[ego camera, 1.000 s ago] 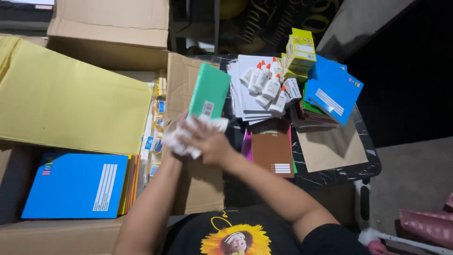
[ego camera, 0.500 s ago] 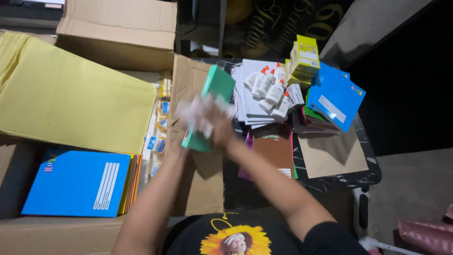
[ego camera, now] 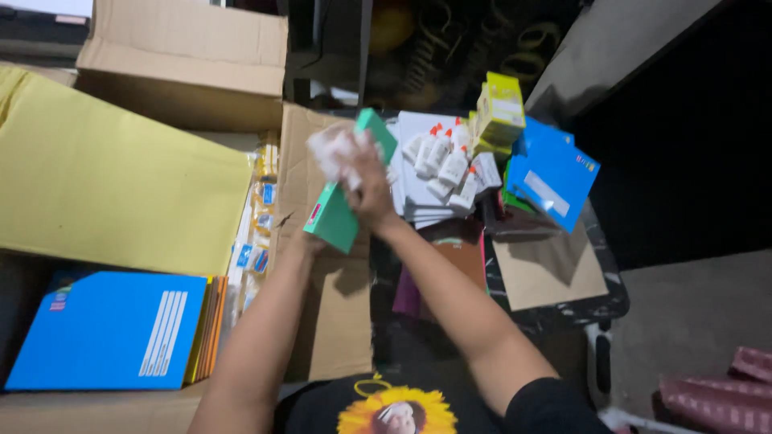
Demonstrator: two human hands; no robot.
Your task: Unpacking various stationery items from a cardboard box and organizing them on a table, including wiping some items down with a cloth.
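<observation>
The green notebook [ego camera: 342, 189] is held tilted in the air above a brown cardboard flap [ego camera: 334, 321], between the open box on your left and the cluttered table [ego camera: 599, 301] on your right. Your left hand [ego camera: 310, 241] supports its lower end from beneath; the fingers are hidden behind the cover, so their grip cannot be told. Your right hand [ego camera: 366, 181] presses a crumpled white cloth [ego camera: 334, 149] against the notebook's upper face, fingers closed around the cloth.

Just right of the notebook, small white glue bottles [ego camera: 442, 161] with red caps lie on a stack of white sheets [ego camera: 414, 197]. A yellow-green carton [ego camera: 500, 108] stands behind them, beside a blue folder [ego camera: 551, 177]. A brown book [ego camera: 462, 257] and tan envelope [ego camera: 547, 273] lie nearer you.

To the left, a large yellow sheet [ego camera: 112, 185] lies above a blue exercise book [ego camera: 108, 329].
</observation>
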